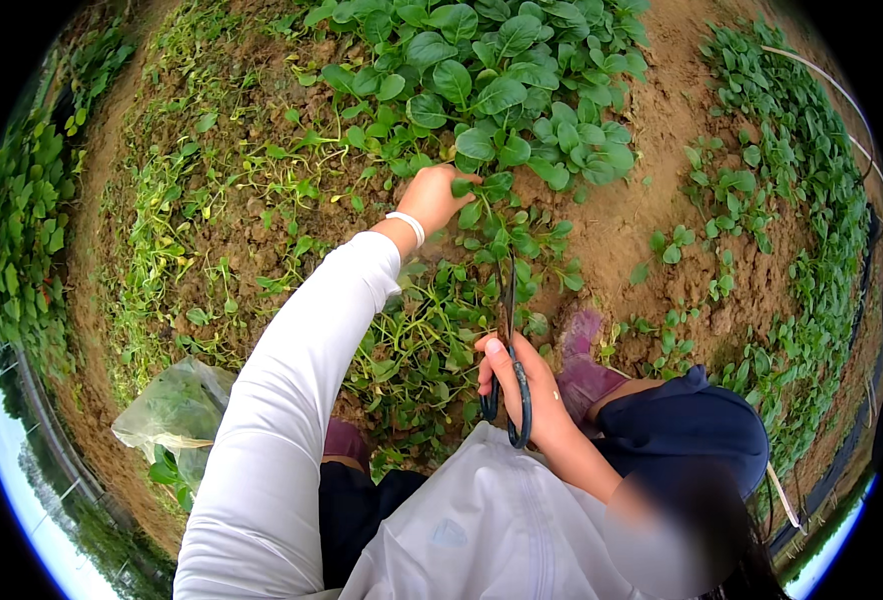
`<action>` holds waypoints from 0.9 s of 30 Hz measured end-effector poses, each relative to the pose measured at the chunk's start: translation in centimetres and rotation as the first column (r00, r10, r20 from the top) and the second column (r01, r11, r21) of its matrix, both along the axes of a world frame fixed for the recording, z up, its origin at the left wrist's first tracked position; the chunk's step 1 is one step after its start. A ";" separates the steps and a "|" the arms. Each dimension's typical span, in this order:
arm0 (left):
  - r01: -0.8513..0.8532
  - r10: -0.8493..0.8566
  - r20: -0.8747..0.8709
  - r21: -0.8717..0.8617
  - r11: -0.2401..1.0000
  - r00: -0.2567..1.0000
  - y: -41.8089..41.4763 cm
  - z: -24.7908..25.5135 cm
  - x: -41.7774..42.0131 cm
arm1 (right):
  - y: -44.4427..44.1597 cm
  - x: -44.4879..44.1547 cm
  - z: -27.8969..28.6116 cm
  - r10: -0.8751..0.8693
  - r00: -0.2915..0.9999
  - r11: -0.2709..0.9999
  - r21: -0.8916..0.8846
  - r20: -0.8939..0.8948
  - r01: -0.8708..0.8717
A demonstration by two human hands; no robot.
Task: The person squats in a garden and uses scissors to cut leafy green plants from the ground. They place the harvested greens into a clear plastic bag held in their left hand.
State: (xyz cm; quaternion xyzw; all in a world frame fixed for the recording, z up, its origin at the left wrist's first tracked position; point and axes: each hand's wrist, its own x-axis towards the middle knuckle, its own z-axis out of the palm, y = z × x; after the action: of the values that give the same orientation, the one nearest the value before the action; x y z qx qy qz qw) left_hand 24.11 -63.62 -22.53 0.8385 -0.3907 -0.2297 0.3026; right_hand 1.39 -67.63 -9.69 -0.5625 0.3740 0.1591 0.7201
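My left hand (436, 196), with a white band at the wrist, reaches into the lower edge of a dense patch of leafy greens (501, 90). Its fingers are closed about a small leafy green plant (492, 196). Below and to the right, my right hand (520, 379) grips the dark handles of a pair of scissors (510, 300). Their blades point away from me, with the tips among small green plants just below my left hand. Whether the blades are apart is hard to tell. Low greens and cut-looking stems (419, 330) cover the soil beneath.
A clear plastic bag (179, 409) with leaves by it lies left of my left arm. My purple boot (588, 371) stands on brown soil at the right. Another bed of greens (824, 210) runs along the right, beside a thin curved hoop (824, 71). Taller leafy plants (25, 217) line the far left.
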 end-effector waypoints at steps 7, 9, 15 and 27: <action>-0.116 0.123 0.087 -0.080 0.990 0.989 -0.8 0.0 -0.8 | -0.6 -0.4 0.5 -0.011 1.000 1.000 0.015 0.013 0.010; -0.299 0.302 0.006 -0.121 0.947 0.953 -0.1 1.3 -1.0 | -0.6 -0.4 0.7 -0.009 0.999 1.000 0.023 0.035 0.008; -0.517 0.328 -0.552 -0.226 0.826 0.767 3.9 8.4 -1.5 | 0.1 -0.3 1.0 0.077 0.991 0.997 0.001 0.109 -0.077; -0.633 0.344 -0.738 -0.143 0.761 0.580 10.9 13.7 -6.3 | 4.0 0.6 1.4 0.284 0.955 0.957 0.037 0.087 -0.288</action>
State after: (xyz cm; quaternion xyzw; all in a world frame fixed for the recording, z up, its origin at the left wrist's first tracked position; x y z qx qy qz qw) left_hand 17.77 -52.70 -8.79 0.6931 -0.0386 -0.3380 0.6355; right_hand 2.02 -63.67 -8.28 -0.5985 0.2553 0.2480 0.7177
